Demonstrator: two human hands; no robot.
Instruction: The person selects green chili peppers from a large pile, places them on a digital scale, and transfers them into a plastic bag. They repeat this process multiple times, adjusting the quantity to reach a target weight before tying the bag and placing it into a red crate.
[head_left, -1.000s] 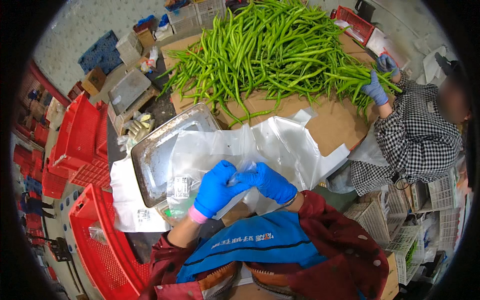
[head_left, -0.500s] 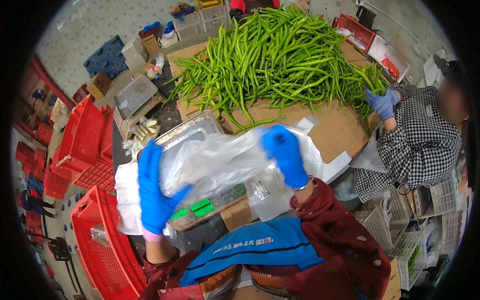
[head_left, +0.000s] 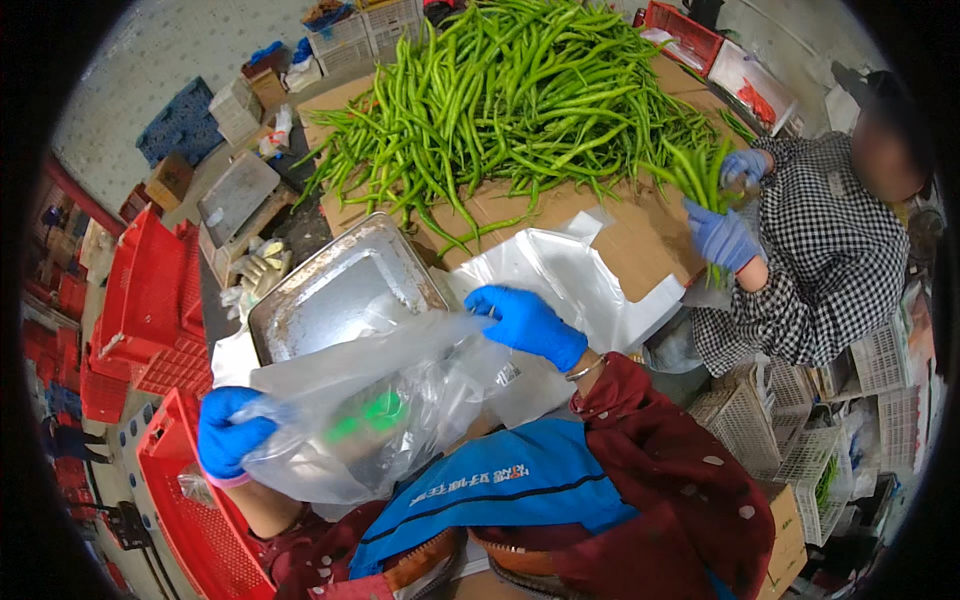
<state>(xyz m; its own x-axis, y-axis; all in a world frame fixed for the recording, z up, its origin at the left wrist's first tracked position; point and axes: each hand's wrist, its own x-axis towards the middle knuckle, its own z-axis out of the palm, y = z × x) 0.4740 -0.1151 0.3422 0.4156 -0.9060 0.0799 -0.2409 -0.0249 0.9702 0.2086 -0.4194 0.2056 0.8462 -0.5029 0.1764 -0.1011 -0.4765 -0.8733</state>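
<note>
Both my hands wear blue gloves and grip a clear plastic bag stretched between them in front of my chest. My left hand pinches the bag's lower left corner; my right hand holds its upper right edge. Green print shows through the film. Behind the bag lies a metal tray on the cardboard-covered table. A big heap of long green peppers covers the far part of the table.
More clear bags lie flat right of the tray. A person in a checked shirt at the right holds a bunch of peppers in blue gloves. Red crates stand at the left, white baskets at the right.
My hands went from together at the bag's mouth to wide apart, spreading the bag. Since half a second ago both hands have dropped lower, the left one most.
</note>
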